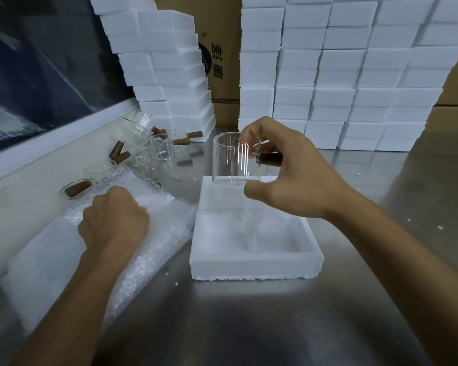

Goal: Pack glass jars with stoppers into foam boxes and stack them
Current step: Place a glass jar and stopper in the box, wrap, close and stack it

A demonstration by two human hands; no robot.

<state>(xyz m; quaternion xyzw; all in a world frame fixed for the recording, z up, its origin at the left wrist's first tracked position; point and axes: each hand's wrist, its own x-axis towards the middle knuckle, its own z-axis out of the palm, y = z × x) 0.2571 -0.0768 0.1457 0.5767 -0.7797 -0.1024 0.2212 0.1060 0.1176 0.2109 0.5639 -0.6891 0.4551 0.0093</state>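
**Head view: a jar held over the open foam box**

Head camera looks down on a steel tabletop (249, 326). The right hand (288, 175) grasps a clear, straight-walled glass jar (232, 162) by rim and base, held upright just above the far edge of an open, square white foam box (254, 249). A dark brown cylindrical stopper (271, 157) is tucked in the same grip. The left hand (114, 220) is clenched on a sheet of clear bubble wrap (154, 233), beside the box.

To seat the jar well, I'd lower it straight into a recess, stopper kept clear of the glass.

Hard to read: the box's moulded recesses are washed out. Loose jars and stoppers (148, 146) lie jumbled at the far left; their count is unclear. Whether the left hand's fingers actually pinch the wrap is hidden.
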